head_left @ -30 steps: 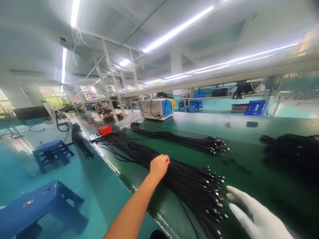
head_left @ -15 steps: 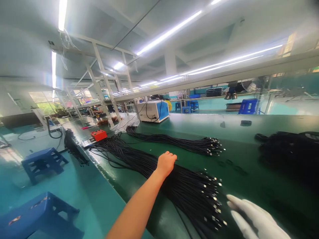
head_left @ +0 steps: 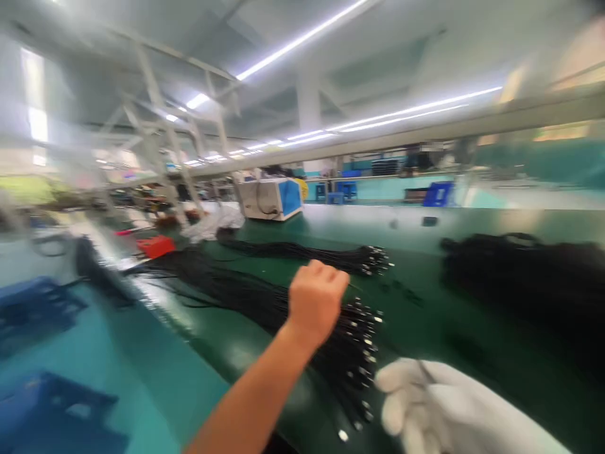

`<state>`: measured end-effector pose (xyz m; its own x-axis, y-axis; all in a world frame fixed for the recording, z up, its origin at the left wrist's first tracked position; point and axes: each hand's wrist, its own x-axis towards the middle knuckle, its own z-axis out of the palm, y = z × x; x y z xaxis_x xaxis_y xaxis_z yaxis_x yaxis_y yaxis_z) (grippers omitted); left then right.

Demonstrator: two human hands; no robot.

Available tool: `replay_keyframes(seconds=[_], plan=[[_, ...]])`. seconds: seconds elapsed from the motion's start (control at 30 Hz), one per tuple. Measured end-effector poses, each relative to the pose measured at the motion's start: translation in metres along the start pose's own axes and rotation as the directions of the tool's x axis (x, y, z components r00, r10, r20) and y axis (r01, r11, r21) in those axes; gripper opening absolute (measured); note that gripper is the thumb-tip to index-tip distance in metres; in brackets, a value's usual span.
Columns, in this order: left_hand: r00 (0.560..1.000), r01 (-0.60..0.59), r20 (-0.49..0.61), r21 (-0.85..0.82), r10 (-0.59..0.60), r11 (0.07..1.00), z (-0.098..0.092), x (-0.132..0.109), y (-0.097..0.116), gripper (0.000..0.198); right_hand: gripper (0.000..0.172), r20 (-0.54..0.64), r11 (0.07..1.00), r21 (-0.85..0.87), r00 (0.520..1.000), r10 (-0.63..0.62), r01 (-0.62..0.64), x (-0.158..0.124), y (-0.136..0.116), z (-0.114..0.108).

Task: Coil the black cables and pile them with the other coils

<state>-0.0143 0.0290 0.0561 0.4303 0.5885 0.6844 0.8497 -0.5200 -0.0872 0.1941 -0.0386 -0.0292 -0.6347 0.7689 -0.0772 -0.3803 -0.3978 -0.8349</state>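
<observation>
My bare left hand (head_left: pixel 316 301) is closed above a long bundle of black cables (head_left: pixel 246 293), near the end with small metal-tipped connectors (head_left: pixel 366 353). A thin strand shows by its fingertips, but what lies inside the fist is hidden. My right hand (head_left: pixel 425 403), in a white glove, is just right of those connectors with its fingers curled in. A thin dark strand that looks like a black cable (head_left: pixel 426 372) crosses the glove between thumb and fingers. Motion blurs both hands. Behind the bundle lies a second, thinner bundle of black cables (head_left: pixel 302 250).
A dark heap (head_left: pixel 520 277) lies on the green table (head_left: pixel 496 221) at right. A white-and-blue machine (head_left: pixel 269 198), a plastic bag (head_left: pixel 217 221) and a red box (head_left: pixel 155 246) stand farther back. Blue stools (head_left: pixel 51 410) are on the floor at left.
The view has swung to the right. My left hand has lifted and come nearer the connector ends. My gloved right hand has moved in, its outstretched fingers now curled.
</observation>
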Motion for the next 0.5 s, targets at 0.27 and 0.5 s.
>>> replay_keyframes(seconds=[0.27, 0.5], plan=[[0.804, -0.001, 0.435, -0.681, 0.405, 0.732, 0.008, -0.001, 0.035, 0.014, 0.042, 0.375, 0.914, 0.32, 0.919, 0.118, -0.248, 0.019, 0.009, -0.003], [0.806, 0.017, 0.411, -0.735, 0.426, 0.678, 0.014, 0.003, 0.049, 0.013, 0.042, 0.433, 0.91, 0.295, 0.889, 0.146, -0.293, 0.022, 0.022, -0.003]])
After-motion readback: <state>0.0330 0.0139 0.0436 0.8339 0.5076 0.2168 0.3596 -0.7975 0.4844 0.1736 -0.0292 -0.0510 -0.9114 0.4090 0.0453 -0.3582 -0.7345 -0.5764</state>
